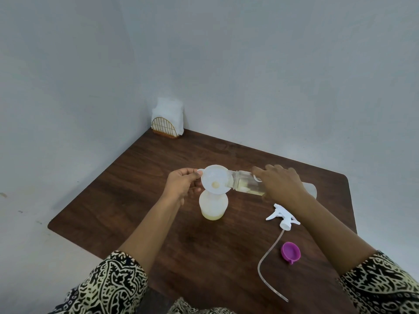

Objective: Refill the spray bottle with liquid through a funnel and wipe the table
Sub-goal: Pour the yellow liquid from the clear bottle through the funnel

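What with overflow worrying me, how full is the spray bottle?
Nearly empty: yellowish liquid fills only the bottom of the spray bottle, beneath the funnel.

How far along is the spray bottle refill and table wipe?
Done: the spray head is off and lies on the table beside the purple cap; the funnel sits in the spray bottle. In hand: the left hand steadies the funnel while the right hand tips the clear bottle into it; only a shallow yellowish layer shows. Left: finishing the pour, refitting the head, wiping.
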